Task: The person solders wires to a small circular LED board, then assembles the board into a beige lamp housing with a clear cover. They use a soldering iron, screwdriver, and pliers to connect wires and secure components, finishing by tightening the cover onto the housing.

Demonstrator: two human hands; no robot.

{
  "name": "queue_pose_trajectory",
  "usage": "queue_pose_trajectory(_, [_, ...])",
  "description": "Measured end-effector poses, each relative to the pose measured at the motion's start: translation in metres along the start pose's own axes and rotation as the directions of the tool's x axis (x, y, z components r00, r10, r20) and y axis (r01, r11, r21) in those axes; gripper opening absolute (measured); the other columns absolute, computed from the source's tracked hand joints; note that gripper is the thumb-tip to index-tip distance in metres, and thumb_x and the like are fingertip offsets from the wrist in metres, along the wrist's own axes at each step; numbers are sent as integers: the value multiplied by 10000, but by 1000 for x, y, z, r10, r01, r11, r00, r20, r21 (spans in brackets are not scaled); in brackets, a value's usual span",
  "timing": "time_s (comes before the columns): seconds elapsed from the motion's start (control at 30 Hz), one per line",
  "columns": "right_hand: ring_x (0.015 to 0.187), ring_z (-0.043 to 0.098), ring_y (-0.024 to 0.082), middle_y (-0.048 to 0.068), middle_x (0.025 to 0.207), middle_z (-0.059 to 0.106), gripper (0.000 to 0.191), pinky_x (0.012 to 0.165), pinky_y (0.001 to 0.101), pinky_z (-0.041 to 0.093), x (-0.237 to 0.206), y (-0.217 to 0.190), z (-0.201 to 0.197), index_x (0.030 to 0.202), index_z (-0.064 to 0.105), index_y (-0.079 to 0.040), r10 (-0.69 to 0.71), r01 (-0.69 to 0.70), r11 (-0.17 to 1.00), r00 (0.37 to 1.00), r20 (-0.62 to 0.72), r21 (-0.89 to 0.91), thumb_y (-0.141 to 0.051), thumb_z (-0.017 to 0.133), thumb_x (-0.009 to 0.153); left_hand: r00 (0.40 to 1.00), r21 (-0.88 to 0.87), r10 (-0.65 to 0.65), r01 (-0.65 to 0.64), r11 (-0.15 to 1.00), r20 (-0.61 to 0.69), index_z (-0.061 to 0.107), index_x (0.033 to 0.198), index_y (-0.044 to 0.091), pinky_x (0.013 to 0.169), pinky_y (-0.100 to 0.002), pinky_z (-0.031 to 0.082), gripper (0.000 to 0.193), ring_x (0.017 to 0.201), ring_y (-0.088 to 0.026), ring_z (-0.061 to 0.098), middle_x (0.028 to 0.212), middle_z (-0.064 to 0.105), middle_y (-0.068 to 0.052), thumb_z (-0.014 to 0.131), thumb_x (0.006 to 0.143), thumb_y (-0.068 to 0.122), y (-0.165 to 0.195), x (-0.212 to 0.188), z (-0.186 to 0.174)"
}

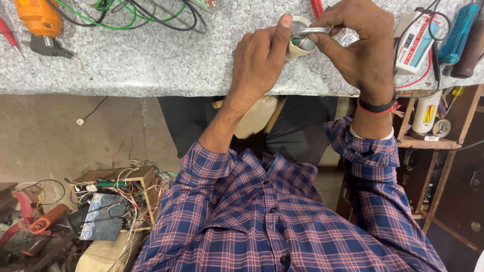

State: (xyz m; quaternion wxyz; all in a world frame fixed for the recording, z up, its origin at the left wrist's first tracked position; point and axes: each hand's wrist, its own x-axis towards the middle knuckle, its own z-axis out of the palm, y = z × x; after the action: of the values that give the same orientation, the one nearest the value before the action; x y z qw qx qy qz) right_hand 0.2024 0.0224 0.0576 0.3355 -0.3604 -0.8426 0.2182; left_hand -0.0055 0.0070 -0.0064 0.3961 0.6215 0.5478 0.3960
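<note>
Gripping a small cream-coloured cup-shaped housing (298, 46) over the far part of the grey speckled table (151, 60), the left hand (262, 58) is closed around its lower side, with the thumb raised along the rim. The right hand (360, 48) comes in from the other side, its fingers pinched shut on a flat silver metal ring (311, 31) that sits at the mouth of the housing, touching its rim. Inside the opening a little of some coloured part shows, too small to make out. The right wrist carries a black band with a red thread (377, 107), and both arms are in the sleeves of a blue and pink checked shirt (262, 211).

On the table, well apart to the left, lies an orange power drill (38, 22) with green and black wires (126, 17) looping beside it. Just beside the right hand stands a white boxed meter (414, 43) with red and black leads, and next to that a screwdriver with a blue translucent handle (458, 32) beside a dark brown handle (471, 50). A red tool tip (316, 7) shows above the hands.

Below the table edge on the right, a wooden shelf (428, 143) holds a white tube (426, 112) and a tape roll (441, 128). On the floor at lower left sits a wooden crate (121, 179) full of tangled wires and a dark circuit board (103, 219), with an orange-handled tool (48, 219) near it.
</note>
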Motion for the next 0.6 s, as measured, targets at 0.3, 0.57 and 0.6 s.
queue_pose_trajectory(0.3, [903,661,180,89,1019,724,171,807,281,523,1,1,-3,1071,740,-6,-28,30,996,999,28,-89,57,855,960,1000,-21,27,-27,999,10,784,867,113,533,-358,520,744,514,-168,682,521,627,-5,267,1063,612,0,-1,-1])
queue_pose_trajectory(0.57, [960,679,227,135,1045,723,212,827,322,534,5,-2,-13,1135,746,14,-53,56,998,994,97,-25,24,835,943,1000,-20,31,-31,999,-4,770,840,100,546,-378,516,749,511,-191,677,517,620,-16,269,1069,607,0,-1,-1])
queue_pose_trajectory(0.6, [968,680,245,148,1029,721,229,829,341,534,4,-3,-14,1132,748,21,-50,53,998,994,99,-20,15,840,923,999,-22,31,-31,999,-11,767,836,95,557,-381,522,749,519,-198,682,521,623,-18,272,1071,606,0,-1,-1])
